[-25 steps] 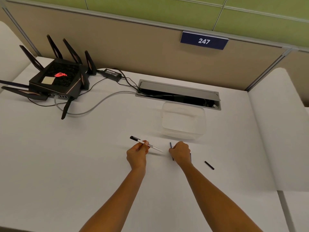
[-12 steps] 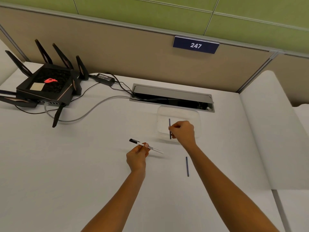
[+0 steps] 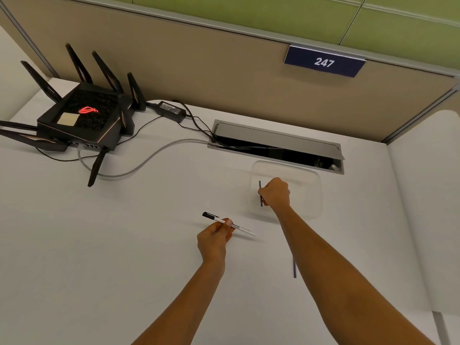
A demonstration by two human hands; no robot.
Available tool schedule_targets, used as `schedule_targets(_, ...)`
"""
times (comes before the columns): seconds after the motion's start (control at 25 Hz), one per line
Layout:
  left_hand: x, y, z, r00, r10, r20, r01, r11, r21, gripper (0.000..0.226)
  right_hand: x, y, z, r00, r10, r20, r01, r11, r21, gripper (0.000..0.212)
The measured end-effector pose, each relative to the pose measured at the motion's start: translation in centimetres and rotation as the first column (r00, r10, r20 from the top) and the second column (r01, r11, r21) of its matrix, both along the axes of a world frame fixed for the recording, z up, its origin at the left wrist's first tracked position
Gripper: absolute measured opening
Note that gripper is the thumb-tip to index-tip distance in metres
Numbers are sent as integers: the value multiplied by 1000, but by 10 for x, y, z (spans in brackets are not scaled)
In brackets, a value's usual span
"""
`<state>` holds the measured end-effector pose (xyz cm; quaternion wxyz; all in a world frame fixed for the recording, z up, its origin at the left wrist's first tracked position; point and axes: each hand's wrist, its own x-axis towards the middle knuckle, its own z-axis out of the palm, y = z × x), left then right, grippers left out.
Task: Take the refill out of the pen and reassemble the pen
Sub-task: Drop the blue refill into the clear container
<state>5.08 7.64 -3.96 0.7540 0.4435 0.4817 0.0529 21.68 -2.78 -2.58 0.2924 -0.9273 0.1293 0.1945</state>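
Observation:
My left hand [image 3: 215, 239] grips a white pen barrel [image 3: 242, 229] with a black cap end [image 3: 209, 215], held slanted just above the white desk. My right hand [image 3: 275, 194] pinches a thin dark blue refill [image 3: 260, 189], held upright over the left part of a clear plastic container [image 3: 316, 192]. A second thin blue refill [image 3: 294, 268] lies on the desk nearer to me, beside my right forearm.
A black router [image 3: 82, 120] with several antennas sits at the back left, its cables running to an open cable slot [image 3: 276, 148] in the desk. A beige partition with a "247" sign [image 3: 323, 62] stands behind. A white side panel [image 3: 428, 195] borders the right.
My right hand has lifted the refill from the desk near the pen and carried it away from me over the clear container. The left hand kept holding the pen barrel in place.

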Motion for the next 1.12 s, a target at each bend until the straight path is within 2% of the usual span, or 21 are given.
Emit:
schedule_targets(0.08,3,0,-2,1000,-1,-2,1,1000,-14,24,3,3,-7,1000,7,-12,-8,999,-41,18)
schedule_targets(0.2,9,-2,-3,1000,-5,-22,5,1000,-27,25,7,5,-12,1000,11,0,-11,997,-76,36)
schedule_targets(0.36,10,-5,-3,999,-22,-25,21,999,-37,25,8,3,-16,999,42,-7,-42,994,-101,39)
schedule_targets(0.48,7,-5,-1,999,-29,-12,29,999,-46,26,8,2,-10,998,49,34,-45,995,-93,29)
schedule_targets(0.72,-2,-10,6,999,-40,13,41,996,-79,26,-12,-26,35,957,-19,291,17,1000,8,16)
schedule_targets(0.88,-12,-20,14,997,-59,46,64,993,-96,23,-57,-64,58,907,-12,421,-5,999,40,19)
schedule_targets(1.0,-20,-26,20,995,-76,70,82,992,-93,23,-95,-89,56,894,-12,448,-8,999,43,17)
schedule_targets(1.12,-30,-31,24,993,-93,79,100,991,-84,21,-129,-111,36,909,-73,411,61,997,40,13)
